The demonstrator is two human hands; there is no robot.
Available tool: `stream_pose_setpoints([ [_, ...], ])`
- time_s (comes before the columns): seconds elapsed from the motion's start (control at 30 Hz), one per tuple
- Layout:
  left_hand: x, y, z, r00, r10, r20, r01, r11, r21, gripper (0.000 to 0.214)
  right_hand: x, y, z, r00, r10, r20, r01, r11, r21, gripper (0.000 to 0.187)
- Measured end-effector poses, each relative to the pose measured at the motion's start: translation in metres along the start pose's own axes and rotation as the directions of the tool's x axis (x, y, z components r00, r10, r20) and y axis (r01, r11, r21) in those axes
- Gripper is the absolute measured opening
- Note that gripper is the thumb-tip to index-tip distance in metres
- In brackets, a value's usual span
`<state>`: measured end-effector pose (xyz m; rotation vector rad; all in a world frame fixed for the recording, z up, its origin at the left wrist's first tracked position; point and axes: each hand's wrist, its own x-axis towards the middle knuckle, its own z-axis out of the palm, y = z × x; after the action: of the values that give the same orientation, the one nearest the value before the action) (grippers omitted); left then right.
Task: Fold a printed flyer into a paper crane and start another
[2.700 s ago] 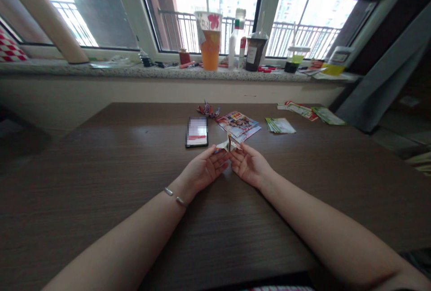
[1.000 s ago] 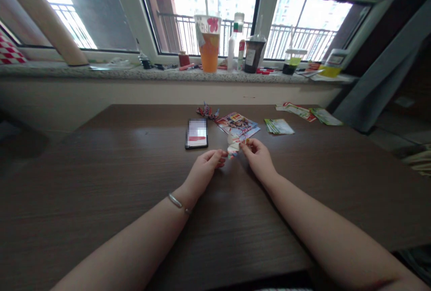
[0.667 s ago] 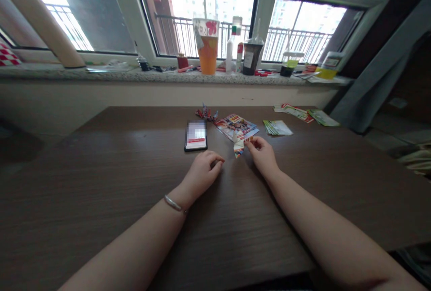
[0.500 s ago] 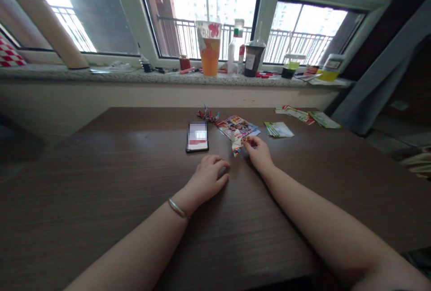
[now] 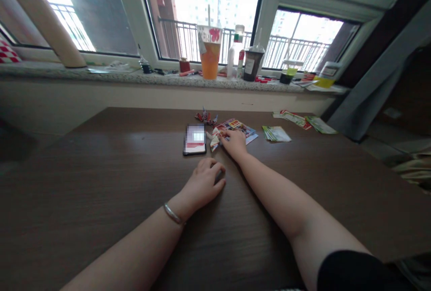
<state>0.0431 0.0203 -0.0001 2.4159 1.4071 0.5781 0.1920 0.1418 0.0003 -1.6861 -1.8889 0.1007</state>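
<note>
My right hand (image 5: 235, 143) is closed, its fingertips on a white and coloured piece of folded printed paper (image 5: 214, 140), just right of the phone. Its exact shape is partly hidden by the fingers. Beneath and behind that hand lie colourful printed leaflets (image 5: 251, 133). My left hand (image 5: 204, 181) rests on the table with curved fingers, thumb apart from the others, holding nothing. A phone (image 5: 195, 140) with a blurred screen lies beyond it. Behind the phone sits a spiky red and blue folded-paper figure (image 5: 206, 116).
To the right on the brown table (image 5: 101, 169) are a stack of green and white papers (image 5: 276, 134) and more leaflets (image 5: 293, 119). The windowsill (image 5: 114, 75) carries an orange drink cup (image 5: 210, 59), a dark cup (image 5: 252, 64), bottles and pens.
My right hand has moved left with the folded paper, from over the leaflets' right side to beside the phone. My left hand has stayed almost still. The view has shifted slightly.
</note>
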Motion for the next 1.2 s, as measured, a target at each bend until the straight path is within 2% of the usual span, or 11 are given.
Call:
stream_pose_setpoints([
  [0.2, 0.000, 0.000, -0.001, 1.000, -0.001, 0.012, 0.001, 0.999, 0.032, 0.022, 0.012, -0.008, 0.009, 0.998, 0.061, -0.022, -0.063, 0.994, -0.095, 0.029],
  [0.47, -0.001, 0.004, -0.005, 0.999, 0.040, 0.014, -0.041, 0.996, 0.076, 0.022, 0.024, -0.012, 0.014, 0.998, -0.030, 0.046, 0.033, 0.996, -0.079, 0.032],
  [0.7, -0.001, 0.003, -0.005, 0.999, 0.049, 0.018, -0.051, 0.995, 0.088, 0.022, 0.011, -0.006, 0.012, 0.998, 0.014, -0.058, -0.024, 0.984, -0.174, 0.041],
  [0.8, -0.001, 0.003, -0.006, 0.999, 0.045, 0.023, -0.047, 0.996, 0.072, 0.023, 0.003, 0.007, 0.007, 1.000, -0.002, -0.018, -0.002, 0.978, -0.210, 0.052],
  [0.87, -0.001, 0.004, -0.006, 0.999, 0.048, 0.021, -0.050, 0.997, 0.060, 0.022, -0.001, 0.018, 0.002, 0.997, -0.003, 0.083, 0.022, 0.973, -0.230, 0.059],
  [0.97, -0.002, 0.005, -0.006, 0.999, 0.050, 0.015, -0.050, 0.998, 0.048, 0.020, -0.007, 0.034, -0.009, 0.958, -0.064, 0.281, 0.139, 0.957, -0.255, 0.054],
  [1.2, -0.001, 0.004, -0.006, 0.999, 0.054, 0.008, -0.054, 0.998, 0.042, 0.022, -0.047, 0.053, -0.041, 0.947, -0.081, 0.311, 0.196, 0.912, -0.360, 0.053],
])
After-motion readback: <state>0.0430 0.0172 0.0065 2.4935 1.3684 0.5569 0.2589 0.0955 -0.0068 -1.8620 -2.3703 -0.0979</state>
